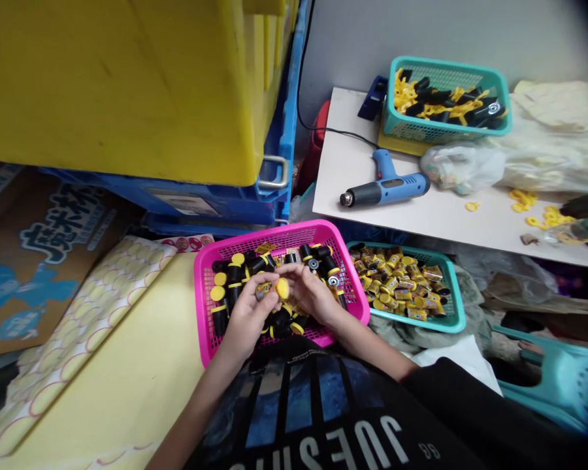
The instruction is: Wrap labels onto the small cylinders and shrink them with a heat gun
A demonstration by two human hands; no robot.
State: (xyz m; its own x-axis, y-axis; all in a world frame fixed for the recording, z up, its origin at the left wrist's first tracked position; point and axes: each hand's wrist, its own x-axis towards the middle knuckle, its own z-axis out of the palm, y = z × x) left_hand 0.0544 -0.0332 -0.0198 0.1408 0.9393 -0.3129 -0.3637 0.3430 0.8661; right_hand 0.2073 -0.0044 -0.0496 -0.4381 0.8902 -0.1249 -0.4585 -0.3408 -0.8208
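My left hand (251, 307) is closed on a small cylinder (265, 288) with a printed yellow label and a yellow cap facing me. Just to its right is my right hand (315, 295), fingers stretched and loosely curved, with no object visible in them; whether a fingertip touches the cylinder I cannot tell. Both hands are above a pink basket (206, 326) on my lap side, filled with black cylinders (220, 320), many with yellow caps. To the right, a teal basket (458, 307) holds many cylinders with printed yellow labels (396, 281).
A blue heat gun (396, 189) lies on the white table (343, 124), its cord running up. Behind it stands a teal basket (445, 134) of black and yellow parts. Stacked yellow (127, 85) and blue crates (235, 202) rise at left. Sticker sheets (93, 320) lie beside the pink basket.
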